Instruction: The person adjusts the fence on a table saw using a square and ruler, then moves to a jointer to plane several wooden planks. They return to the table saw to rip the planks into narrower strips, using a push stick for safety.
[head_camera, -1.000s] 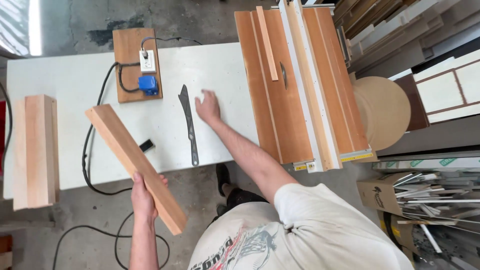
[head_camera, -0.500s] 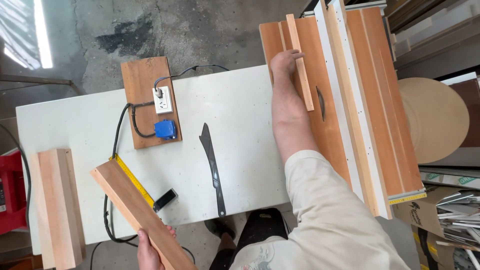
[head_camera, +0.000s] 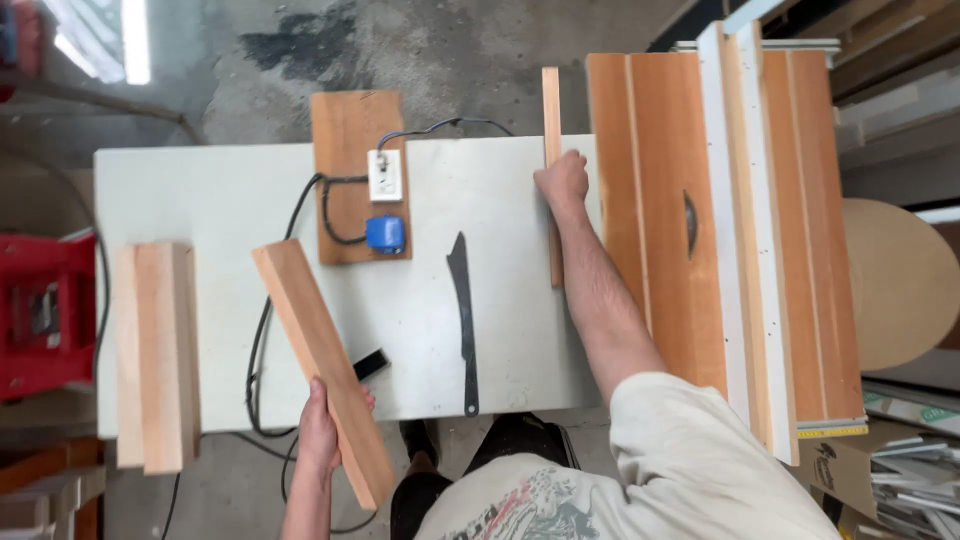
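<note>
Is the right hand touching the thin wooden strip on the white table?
Touching. In the head view the right hand is closed over the thin wooden strip, which shows above and below the fingers with no gap between them.

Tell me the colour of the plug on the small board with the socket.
Blue; the plug shows in the head view.

The desk (head_camera: 220, 190) is smooth matt white laminate, the plank (head_camera: 322, 365) and thin strip (head_camera: 552, 170) are bare reddish wood (planed smooth), the saw blade (head_camera: 464, 325) is dull dark metal, and the plug (head_camera: 385, 233) is glossy blue plastic.
</note>
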